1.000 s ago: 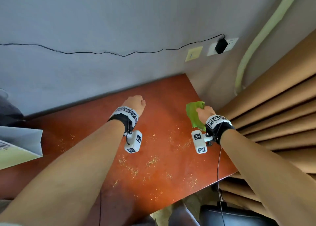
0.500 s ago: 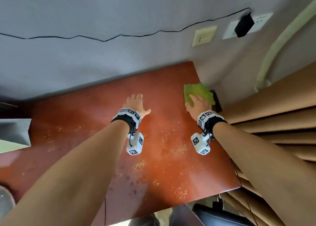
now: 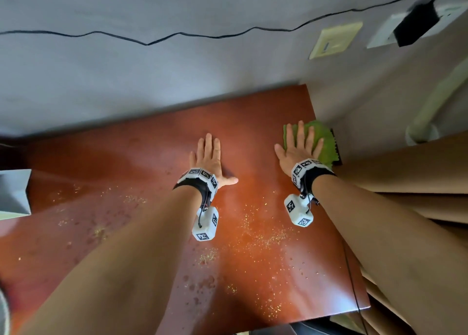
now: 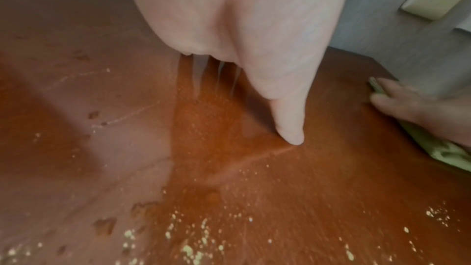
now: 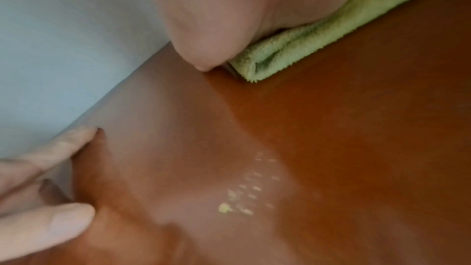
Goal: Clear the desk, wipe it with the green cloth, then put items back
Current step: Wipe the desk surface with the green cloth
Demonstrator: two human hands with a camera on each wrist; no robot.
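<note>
The reddish-brown desk [image 3: 152, 208] fills the middle of the head view, scattered with yellow crumbs [image 3: 263, 238] and dark droplets. A folded green cloth [image 3: 323, 142] lies flat near the desk's far right corner, part of it past the right edge. My right hand [image 3: 298, 147] presses flat on it with straight, spread fingers. The right wrist view shows the cloth [image 5: 318, 39] under my palm, thumb tip on the wood. My left hand [image 3: 209, 157] lies flat on the bare desk, fingers straight, thumb out to the right. In the left wrist view that thumb [image 4: 288, 120] touches the wood.
A grey wall runs along the desk's far edge, with a black cable [image 3: 177, 34] and a wall plug [image 3: 415, 25]. Tan curtain folds [image 3: 417, 182] hang close at the right. A grey-white object [image 3: 14, 193] sits at the desk's left end.
My right hand went from holding the bunched cloth in the air to laying it down and pressing it flat. My left fist opened and now lies flat on the desk.
</note>
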